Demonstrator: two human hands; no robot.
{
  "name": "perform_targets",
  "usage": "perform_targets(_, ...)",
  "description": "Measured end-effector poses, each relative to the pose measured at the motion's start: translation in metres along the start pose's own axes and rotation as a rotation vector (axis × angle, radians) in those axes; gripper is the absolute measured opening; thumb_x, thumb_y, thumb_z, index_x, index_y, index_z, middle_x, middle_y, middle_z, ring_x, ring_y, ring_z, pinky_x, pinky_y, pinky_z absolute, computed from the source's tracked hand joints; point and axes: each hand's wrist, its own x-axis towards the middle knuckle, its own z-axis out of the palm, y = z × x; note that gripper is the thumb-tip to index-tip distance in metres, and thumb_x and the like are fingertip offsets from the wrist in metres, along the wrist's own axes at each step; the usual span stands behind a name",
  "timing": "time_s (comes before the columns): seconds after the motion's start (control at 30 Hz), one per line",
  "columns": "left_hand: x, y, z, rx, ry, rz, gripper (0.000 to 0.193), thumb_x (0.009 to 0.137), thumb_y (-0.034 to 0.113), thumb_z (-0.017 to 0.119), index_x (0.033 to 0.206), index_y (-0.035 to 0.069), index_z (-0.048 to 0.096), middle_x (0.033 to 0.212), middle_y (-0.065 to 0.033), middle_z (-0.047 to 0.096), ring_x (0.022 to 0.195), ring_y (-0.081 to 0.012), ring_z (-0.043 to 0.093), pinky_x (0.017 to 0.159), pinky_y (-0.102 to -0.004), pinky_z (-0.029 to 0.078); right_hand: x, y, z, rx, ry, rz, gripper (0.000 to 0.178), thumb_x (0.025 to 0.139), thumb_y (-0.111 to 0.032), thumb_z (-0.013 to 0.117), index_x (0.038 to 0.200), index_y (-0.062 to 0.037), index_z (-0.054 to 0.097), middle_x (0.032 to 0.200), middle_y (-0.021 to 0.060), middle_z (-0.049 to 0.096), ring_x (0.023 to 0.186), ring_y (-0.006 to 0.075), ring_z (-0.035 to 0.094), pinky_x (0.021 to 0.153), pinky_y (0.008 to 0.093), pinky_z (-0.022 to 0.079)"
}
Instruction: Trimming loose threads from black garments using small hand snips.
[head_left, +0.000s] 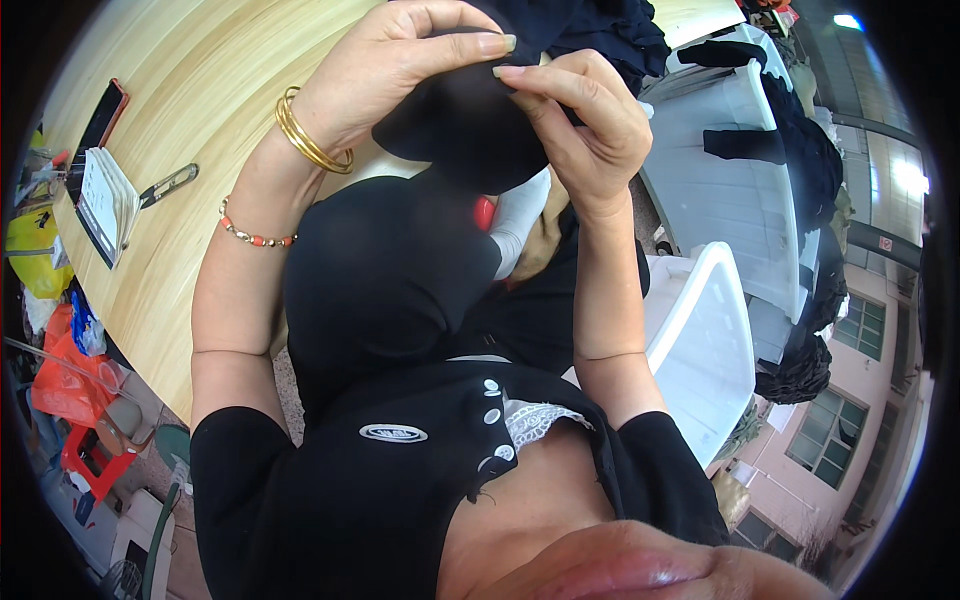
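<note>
A piece of black cloth (455, 115) hangs between my two raised hands, its lower part draped loosely above my lap. My left hand (415, 60) pinches its upper edge between thumb and fingers, with gold bangles and a beaded bracelet on that wrist. Close beside it, my right hand (590, 120) grips the same edge between thumb and forefinger. The two thumb tips are almost touching. Just beyond both hands lies a heap of dark cloth (610, 40) on the wooden table (220, 90).
Thread snips (170, 186), a notebook (110, 205) and a dark flat case (105, 115) lie at the table's left. White plastic bins (715, 330) stand on my right, with dark garments (800, 180) over one. Left of the table are a red bag (75, 365) and a red stool (95, 465).
</note>
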Motion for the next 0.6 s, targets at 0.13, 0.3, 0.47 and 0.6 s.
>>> perform_targets(0.13, -0.0007, 0.001, -0.0006, 0.048, -0.035, 0.023, 0.018, 0.094, 0.019, 0.064, 0.104, 0.005, 0.07, 0.096, 0.0004, 0.066, 0.092, -0.0064, 0.059, 0.087, -0.0204, 0.044, -0.0017, -0.0028, 0.0006, -0.015, -0.001, 0.011, 0.026, 0.071, 0.002, 0.078, 0.094, -0.0103, 0.077, 0.068, 0.0032, 0.06, 0.058, 0.012, 0.058, 0.051, 0.0223, 0.045)
perform_targets(0.3, 0.0009, 0.0006, -0.0008, 0.128, -0.08, 0.063, 0.02, 0.095, 0.019, 0.063, 0.102, 0.002, 0.069, 0.095, 0.0004, 0.065, 0.094, -0.0077, 0.059, 0.088, -0.022, 0.044, -0.0052, 0.0008, -0.0042, -0.167, -0.089, -0.074, 0.029, 0.07, 0.007, 0.076, 0.096, -0.0048, 0.076, 0.067, 0.0036, 0.059, 0.056, 0.0108, 0.055, 0.049, 0.0207, 0.04)
perform_targets(0.47, 0.0013, -0.0015, -0.0044, 0.182, -0.103, 0.081, 0.021, 0.095, 0.02, 0.063, 0.103, 0.001, 0.068, 0.098, -0.0007, 0.065, 0.095, -0.0086, 0.059, 0.089, -0.0223, 0.044, -0.0092, 0.0, -0.0032, -0.177, -0.073, -0.065, 0.03, 0.07, 0.009, 0.075, 0.097, -0.0044, 0.076, 0.067, 0.004, 0.059, 0.056, 0.0113, 0.055, 0.049, 0.0215, 0.04)
perform_targets(0.6, 0.0024, -0.0032, -0.008, 0.135, -0.12, 0.081, 0.022, 0.093, 0.018, 0.064, 0.108, 0.002, 0.068, 0.103, -0.002, 0.065, 0.1, -0.0106, 0.06, 0.092, -0.0236, 0.044, -0.01, -0.0004, -0.002, -0.105, -0.011, 0.015, 0.026, 0.072, 0.011, 0.073, 0.095, -0.0015, 0.075, 0.07, 0.0051, 0.062, 0.059, 0.0111, 0.058, 0.052, 0.0209, 0.043)
